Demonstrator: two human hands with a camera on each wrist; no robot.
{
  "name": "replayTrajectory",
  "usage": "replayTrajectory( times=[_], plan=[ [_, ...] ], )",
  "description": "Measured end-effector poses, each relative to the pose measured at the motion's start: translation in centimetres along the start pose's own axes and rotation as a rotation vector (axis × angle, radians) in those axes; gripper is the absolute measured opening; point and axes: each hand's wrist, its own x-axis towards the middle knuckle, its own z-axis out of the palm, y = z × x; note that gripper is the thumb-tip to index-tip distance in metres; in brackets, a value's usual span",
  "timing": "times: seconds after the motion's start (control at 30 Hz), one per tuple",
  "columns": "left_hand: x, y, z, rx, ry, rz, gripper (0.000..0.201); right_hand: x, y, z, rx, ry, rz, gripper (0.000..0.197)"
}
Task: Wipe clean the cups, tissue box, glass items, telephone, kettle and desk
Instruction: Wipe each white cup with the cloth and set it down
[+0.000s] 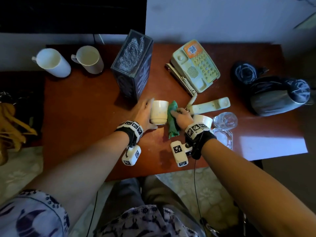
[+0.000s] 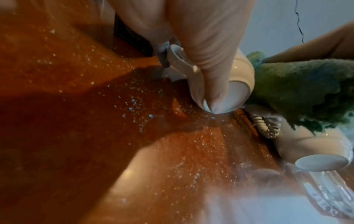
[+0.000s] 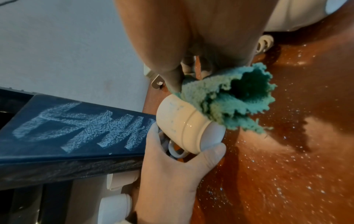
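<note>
— Fingers (image 3: pixel 153 136) of the left hand (image 1: pixel 144 113) curl round the small cream cup (image 1: pixel 159 112), thumb under its base, holding it tipped on its side just above the counter (image 1: pixel 82 106). Over on the right, the right hand (image 1: pixel 182 117) bunches the green cloth (image 1: pixel 172 117) and presses it against the cup's wall.

— What could go wrong?

— I'd judge the cup could twist out of that hold if the cloth drags hard on the glazed side; it would drop onto the counter. A wide wipe could also knock the handset (image 1: pixel 210 106), which lies off its cradle just beyond the right hand.

— And going left to right, how much room?

— Two tall white mugs (image 1: pixel 53 63) stand far left, well apart from the work. The dark tissue box (image 1: pixel 133 65) stands close behind the left hand, so little room that way. The telephone (image 1: pixel 196 65) sits behind the handset. Another cream cup (image 1: pixel 203 119), a drinking glass (image 1: pixel 224 120) and a glass dish (image 1: pixel 224 137) crowd the right wrist. The kettle (image 1: pixel 277 96) lies far right. Free counter is at the near left, toward the front edge.
</note>
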Motion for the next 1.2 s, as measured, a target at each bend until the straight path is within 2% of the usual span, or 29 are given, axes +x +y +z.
replayTrajectory(
  times=[0.17, 0.27, 0.4, 0.57, 0.8, 1.03, 1.2],
  plan=[
    [-0.2, 0.2, -1.0, -0.025, 0.026, 0.049, 0.112, -0.9, -0.2, -0.1, -0.048, 0.065, -0.047, 0.021],
    [-0.9, 0.3, -2.1, -0.077, 0.020, 0.062, 0.110, -2.0, -0.9, -0.5, -0.007, 0.120, -0.160, 0.034],
    [-2.2, 0.3, -3.9, -0.125, 0.021, 0.073, 0.105, -3.4, -2.5, -0.4, -0.067, 0.042, -0.328, 0.037],
    [-3.1, 1.8, -7.5, -0.144, 0.030, 0.138, 0.104, -5.0, -5.0, 0.1, -0.309, 0.073, -0.532, 0.043],
    [-4.6, 5.4, -12.3, -0.159, 0.091, 0.178, 0.112, -8.3, -9.0, -1.0, -0.390, 0.189, -0.757, 0.032],
    [-6.5, 8.6, -17.7, -0.085, 0.197, 0.329, 0.106, -13.0, -12.8, -3.2, -0.414, 0.301, -0.945, 0.027],
    [-7.7, 10.4, -21.6, -0.013, 0.255, 0.421, 0.107, -16.9, -16.3, -4.0, -0.441, 0.439, -1.095, 0.020]
  ],
)
